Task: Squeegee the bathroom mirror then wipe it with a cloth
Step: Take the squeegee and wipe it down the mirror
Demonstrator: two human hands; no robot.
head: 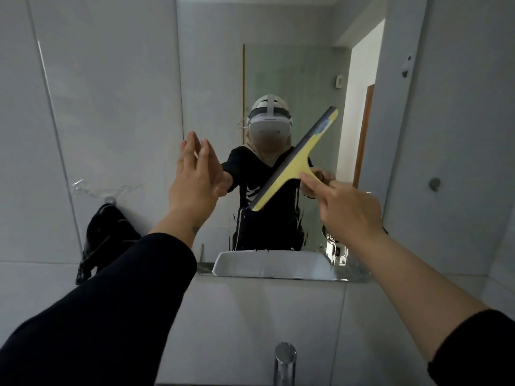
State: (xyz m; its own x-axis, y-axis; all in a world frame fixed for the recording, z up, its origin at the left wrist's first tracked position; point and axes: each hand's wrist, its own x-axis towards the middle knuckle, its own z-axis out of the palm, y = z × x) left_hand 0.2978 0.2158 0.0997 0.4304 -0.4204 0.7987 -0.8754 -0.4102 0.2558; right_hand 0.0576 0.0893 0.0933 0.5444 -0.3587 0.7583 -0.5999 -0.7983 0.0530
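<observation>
The bathroom mirror fills the wall ahead and reflects a person in black wearing a white headset. My right hand grips the handle of a yellow squeegee, forefinger stretched along it. Its dark rubber blade lies slanted against the glass, upper end to the right. My left hand is flat, fingers together, touching the mirror's left part and meeting its own reflection. Water streaks and drips show on the lower glass. No cloth for wiping is identifiable.
A black garment or bag hangs from a hook on the tiled wall at left. A chrome tap rises at the bottom centre. Another round hook sits on the right wall. The mirror reflects a white basin and a doorway.
</observation>
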